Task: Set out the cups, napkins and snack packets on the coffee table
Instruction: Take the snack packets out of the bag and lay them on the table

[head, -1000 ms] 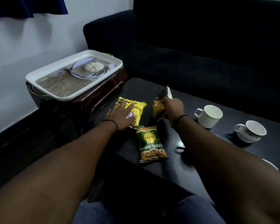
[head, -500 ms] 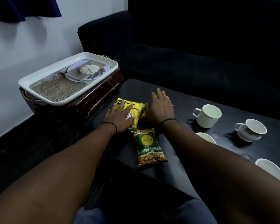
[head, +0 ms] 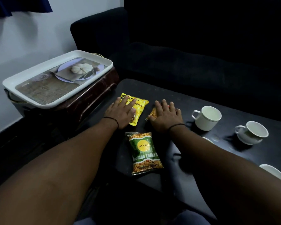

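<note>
1. Fingers of both hands lie straight and spread: the left hand (head: 120, 113) presses flat on the yellow packet (head: 137, 109), the right hand (head: 165, 117) flat on an orange packet (head: 152, 113) it mostly hides.
2. Landmark: the green packet (head: 143, 153), flat on the dark bench (head: 177, 95). Both other packets lie just beyond it, side by side, apart.
3. Right of it stand white cups (head: 206, 118), upright and apparently empty; I see no napkins.
4. Judging by this, the packets are being arranged; next the hands should lift off, and the napkins need finding.
5. Packets are glossy, crinkly film pillows; cups are smooth and glazed; the white tray (head: 58, 59), left of the bench, has a printed base.
</note>
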